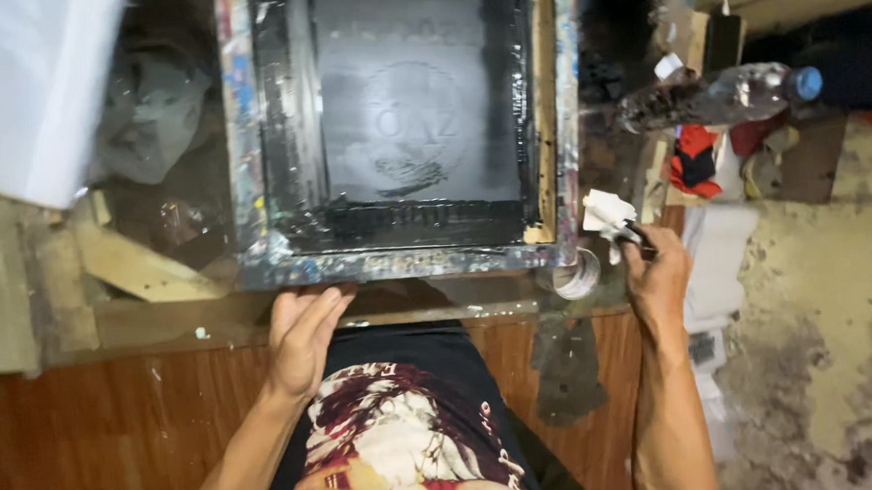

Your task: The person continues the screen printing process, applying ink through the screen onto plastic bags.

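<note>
Screen frame, large, rectangular, wooden, ink-blackened, with grey mesh carrying a faint round stencil design [400,128], lies flat on the bench and fills the far centre of the view. Its near rail, smeared with paint flecks, sits just far of the left hand [306,326]. Left hand: fingers spread and curled up under or against that near rail, palm toward the frame; contact looks firm, though the fingertips are partly hidden by the rail. Right hand [657,278]: closed in a pinch on a small dark-handled tool tipped with a crumpled white rag or paper wad [608,214], held just off the frame's near right corner.

Judgement: the left hand steadies or lifts the frame best with an even grip at mid-rail; it sits left of centre, so the right side may tip. Wet black ink pools along the inner near edge, so fingers should stay outside the rail.

Room: to the left, rough pale wooden offcuts [129,266] and a white sheet [25,88] crowd the bench. To the right, a clear plastic bottle with blue cap [727,96] lies well apart from the frame; a small white roll of tape [577,275] sits touching or just beside the near right corner, close to the right hand. Near side is open above the red-brown wooden floor [98,442].
</note>
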